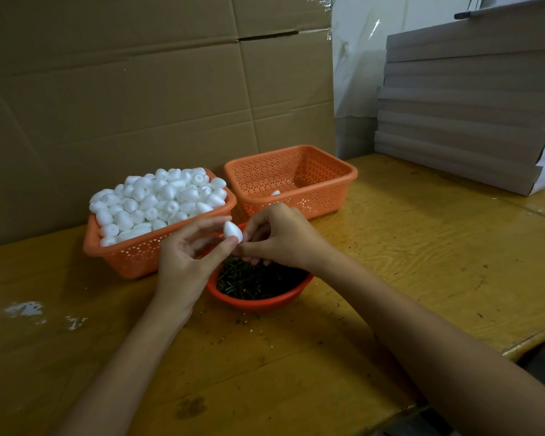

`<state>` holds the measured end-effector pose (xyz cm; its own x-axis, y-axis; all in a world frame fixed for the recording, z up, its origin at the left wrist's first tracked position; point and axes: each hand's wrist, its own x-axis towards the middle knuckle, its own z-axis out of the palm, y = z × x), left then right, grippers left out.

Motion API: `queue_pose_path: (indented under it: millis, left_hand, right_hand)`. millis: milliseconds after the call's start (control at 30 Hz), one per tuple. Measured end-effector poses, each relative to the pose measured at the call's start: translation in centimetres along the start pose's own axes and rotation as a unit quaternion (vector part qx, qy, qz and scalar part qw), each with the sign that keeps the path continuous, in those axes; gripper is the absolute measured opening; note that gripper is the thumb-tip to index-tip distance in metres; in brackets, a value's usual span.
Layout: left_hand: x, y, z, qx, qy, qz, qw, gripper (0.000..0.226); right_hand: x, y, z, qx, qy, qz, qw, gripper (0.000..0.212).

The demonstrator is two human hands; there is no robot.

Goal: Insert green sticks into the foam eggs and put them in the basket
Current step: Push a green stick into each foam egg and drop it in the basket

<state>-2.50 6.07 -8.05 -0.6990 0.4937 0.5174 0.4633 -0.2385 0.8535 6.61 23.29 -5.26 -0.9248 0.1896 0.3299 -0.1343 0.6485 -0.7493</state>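
A yellowish wooden table [422, 247] with strong grain fills the lower half; a wall of brown cardboard sheets [139, 89] stands upright along its far edge from 9 to 12 o'clock, with seams and a strip of clear tape showing; at 1 o'clock a white plastic sheet [356, 58] hangs just beside the cardboard; at 2 o'clock a stack of flat grey boards [469, 121] rests on the table; white crumbs [26, 309] lie on the wood at 8 o'clock, a smaller scatter [76, 320] near them; a dark stain [191, 407] marks the table at 6 o'clock; dark specks [252, 328] dot the wood near the centre.
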Motion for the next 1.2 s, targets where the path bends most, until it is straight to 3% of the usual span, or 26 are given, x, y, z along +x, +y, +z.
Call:
queue_pose_path:
  millis: [500, 700, 1200]
  left_hand:
    - [0.02, -0.04, 0.01, -0.025, 0.004, 0.001, 1.000, 0.036]
    - [0.16, -0.30, -0.03, -0.023, 0.015, -0.004, 1.000, 0.031]
    - [0.10, -0.48, 0.08, -0.034, 0.031, -0.016, 0.999, 0.030]
  right_hand:
    - [0.06, 0.23, -0.02, -0.012, 0.039, -0.027, 0.999, 0.023]
    - [0.25, 0.37, -0.44, -0.017, 0.049, -0.044, 0.998, 0.011]
    - [0.17, 0.13, -0.41, -0.016, 0.059, -0.052, 0.997, 0.009]
